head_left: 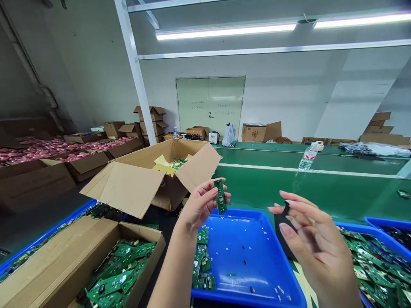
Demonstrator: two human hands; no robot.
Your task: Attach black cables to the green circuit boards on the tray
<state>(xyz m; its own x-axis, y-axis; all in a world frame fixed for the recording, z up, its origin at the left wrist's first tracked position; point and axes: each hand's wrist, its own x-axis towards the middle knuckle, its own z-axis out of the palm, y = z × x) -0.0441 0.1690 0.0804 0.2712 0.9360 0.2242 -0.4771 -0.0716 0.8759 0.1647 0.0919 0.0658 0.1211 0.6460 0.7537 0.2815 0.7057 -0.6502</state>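
Between the thumb and fingers of my left hand [199, 203] is a small green circuit board [220, 196], held upright over the back left of a blue tray [237, 256]. My right hand [310, 233], to the right of the tray, has its fingers bent round a small black piece [287, 206]; a larger dark shape lies behind the fingers, and whether the two are joined is unclear. Several green boards [203, 256] lie along the tray's left side, with small white and dark bits scattered on its bottom.
A cardboard box of boards [141, 233] stands at the lower left, and a large open carton [167, 192] behind it. Blue bins of boards [382, 265] are at the right. A water bottle [308, 156] stands on the green conveyor [257, 184].
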